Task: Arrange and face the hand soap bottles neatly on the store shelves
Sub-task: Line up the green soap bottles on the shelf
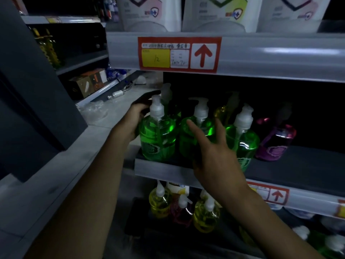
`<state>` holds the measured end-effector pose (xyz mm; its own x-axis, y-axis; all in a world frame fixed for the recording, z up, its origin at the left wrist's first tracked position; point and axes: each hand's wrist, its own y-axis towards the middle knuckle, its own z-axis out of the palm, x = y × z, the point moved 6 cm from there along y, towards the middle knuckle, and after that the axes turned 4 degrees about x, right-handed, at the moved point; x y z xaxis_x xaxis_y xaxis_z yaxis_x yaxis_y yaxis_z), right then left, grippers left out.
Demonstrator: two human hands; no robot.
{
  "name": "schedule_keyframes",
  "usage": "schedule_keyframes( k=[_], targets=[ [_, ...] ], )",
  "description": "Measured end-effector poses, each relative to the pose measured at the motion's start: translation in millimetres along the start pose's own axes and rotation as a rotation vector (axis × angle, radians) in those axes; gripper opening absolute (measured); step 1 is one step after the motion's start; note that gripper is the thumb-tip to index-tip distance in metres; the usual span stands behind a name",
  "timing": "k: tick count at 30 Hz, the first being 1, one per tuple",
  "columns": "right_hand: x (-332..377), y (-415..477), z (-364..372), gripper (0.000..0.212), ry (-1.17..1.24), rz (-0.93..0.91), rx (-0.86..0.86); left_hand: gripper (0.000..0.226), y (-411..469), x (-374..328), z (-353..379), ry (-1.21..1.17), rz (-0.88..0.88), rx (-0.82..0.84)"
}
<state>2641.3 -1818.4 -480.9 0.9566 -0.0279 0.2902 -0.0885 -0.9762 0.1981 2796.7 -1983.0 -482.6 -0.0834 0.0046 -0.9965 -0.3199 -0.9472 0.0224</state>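
Three green soap bottles with white pumps stand along the front of the middle shelf (164, 170). My left hand (134, 118) grips the leftmost green bottle (158, 135) from its left side, fingers curled behind the pump. In front of the middle green bottle (197, 128) my right hand (214, 154) hovers with fingers spread, touching or nearly touching it. A third green bottle (242, 139) stands to the right, then a purple bottle (276, 143). Another green bottle and a yellow one (222, 111) sit behind in the dark.
Large white refill pouches (149, 14) fill the shelf above, over a red price tag (179, 53) with an arrow. Yellow bottles (160, 200) and a pink one stand on the lower shelf. The grey floor (119, 109) at left holds plastic wrap and a small bottle.
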Motion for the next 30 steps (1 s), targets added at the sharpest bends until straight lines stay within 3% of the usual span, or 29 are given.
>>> schedule_keyframes(
  k=[5, 8, 12, 17, 19, 21, 24, 25, 26, 28, 30],
  targets=[
    [-3, 11, 0, 0.093, 0.016, -0.043, 0.004, 0.053, 9, 7, 11, 0.23, 0.0, 0.063],
    [-4, 7, -3, 0.089, 0.051, -0.054, -0.022, 0.056, 7, 3, 10, 0.278, 0.001, 0.031],
    [1, -6, -3, 0.088, 0.048, -0.122, -0.028, 0.044, 6, -3, 4, 0.274, 0.033, 0.006],
    [-5, -10, -5, 0.086, 0.046, -0.203, 0.0, 0.022, 1, 2, 7, 0.182, -0.073, -0.041],
    [-9, -18, -12, 0.079, 0.11, -0.255, 0.01, 0.017, -4, 3, 3, 0.088, 0.007, -0.023],
    [-16, -28, -31, 0.068, 0.18, -0.272, -0.091, 0.02, -20, 4, -10, 0.053, 0.132, -0.148],
    [-49, -45, -69, 0.044, 0.24, -0.144, -0.461, 0.023, -74, -11, -28, 0.337, 0.351, -0.67],
    [-63, -47, -76, 0.04, 0.254, -0.077, -0.531, 0.023, -97, -21, -19, 0.456, 0.447, -0.772],
    [-74, -48, -78, 0.041, 0.264, -0.024, -0.545, 0.021, -116, -30, 1, 0.564, 0.556, -0.757],
    [-92, -45, -64, 0.052, 0.291, 0.008, -0.424, 0.017, -148, -34, 58, 0.848, 0.721, -0.538],
    [-102, -40, -44, 0.066, 0.317, -0.043, -0.227, 0.034, -162, -23, 102, 1.059, 0.745, -0.335]
  ],
)
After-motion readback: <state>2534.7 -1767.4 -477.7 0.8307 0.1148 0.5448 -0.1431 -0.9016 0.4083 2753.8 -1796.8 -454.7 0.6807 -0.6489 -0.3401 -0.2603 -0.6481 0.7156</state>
